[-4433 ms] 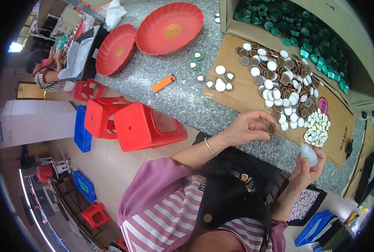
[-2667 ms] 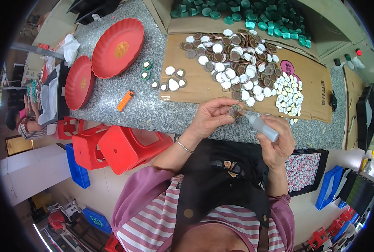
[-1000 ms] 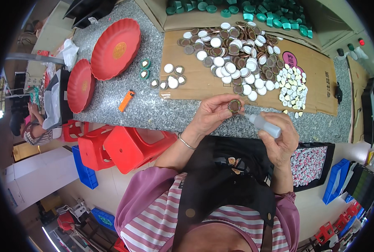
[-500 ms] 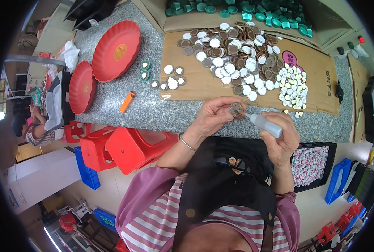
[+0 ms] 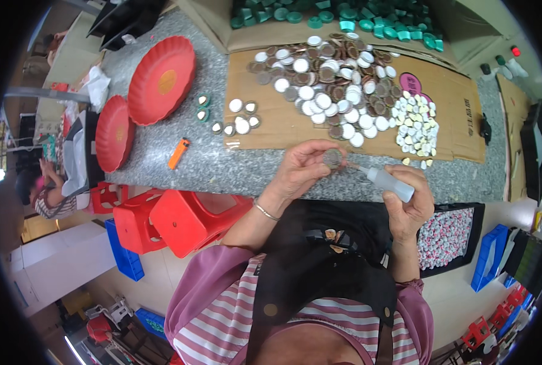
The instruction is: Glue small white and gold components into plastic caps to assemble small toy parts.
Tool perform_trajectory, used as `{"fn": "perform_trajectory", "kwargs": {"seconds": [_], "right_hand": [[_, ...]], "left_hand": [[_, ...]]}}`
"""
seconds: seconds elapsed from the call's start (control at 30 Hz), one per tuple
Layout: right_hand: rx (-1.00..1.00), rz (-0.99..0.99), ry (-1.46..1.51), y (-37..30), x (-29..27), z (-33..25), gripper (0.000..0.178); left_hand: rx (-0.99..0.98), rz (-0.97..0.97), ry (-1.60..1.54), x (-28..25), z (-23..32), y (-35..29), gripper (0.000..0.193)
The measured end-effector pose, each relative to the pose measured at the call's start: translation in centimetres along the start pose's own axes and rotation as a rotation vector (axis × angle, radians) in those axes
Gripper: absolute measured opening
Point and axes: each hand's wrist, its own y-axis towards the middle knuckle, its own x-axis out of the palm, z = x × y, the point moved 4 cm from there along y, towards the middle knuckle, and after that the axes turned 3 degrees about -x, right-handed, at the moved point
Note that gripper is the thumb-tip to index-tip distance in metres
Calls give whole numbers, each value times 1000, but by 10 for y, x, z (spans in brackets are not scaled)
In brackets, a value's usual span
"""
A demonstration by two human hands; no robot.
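Note:
My left hand [image 5: 301, 167] pinches a small round disc [image 5: 332, 158] with a fluted rim at the front edge of the granite counter. In my right hand [image 5: 414, 201] is a translucent squeeze bottle [image 5: 391, 184], tilted so its thin nozzle points at the disc. The nozzle tip sits just right of the disc; whether they touch I cannot tell. Beyond my hands, a pile of brown and white round discs [image 5: 350, 112] covers the cardboard sheet [image 5: 456, 134]. Small pale heart-like pieces [image 5: 416, 125] are heaped at its right. Several discs [image 5: 242, 126] lie apart on its left side.
An orange lighter [image 5: 178, 153] and two green cups [image 5: 203, 107] lie left on the counter, by two red fluted trays [image 5: 161, 79]. A box [image 5: 295, 39] of green cups stands behind. Red stools [image 5: 183, 222] and a black tray of wrapped pieces [image 5: 446, 238] are below the counter.
The bottle's nozzle has drawn back slightly to the right from the disc. The disc has shifted a little left and is turned differently in my left fingers. The whole view has shifted slightly.

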Motion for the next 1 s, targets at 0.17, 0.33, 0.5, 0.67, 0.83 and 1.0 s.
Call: {"fn": "perform_trajectory", "kwargs": {"seconds": [0.17, 0.33, 0.5, 0.67, 0.83, 1.0], "right_hand": [[218, 412, 514, -41, -53, 47, 43], [371, 627, 19, -65, -127, 100, 52], [387, 570, -119, -64, -157, 122, 26], [345, 765, -541, -88, -139, 93, 34], [63, 259, -735, -41, -67, 61, 18], [104, -21, -990, -21, -66, 77, 16]], "left_hand": [[39, 58, 71, -4, 9, -6, 42], [4, 72, 55, -6, 9, -2, 42], [18, 80, 67, -4, 8, 3, 44], [44, 106, 86, -4, 7, 0, 44], [17, 98, 74, 0, 9, 2, 44], [74, 43, 72, 3, 21, 3, 43]]}}
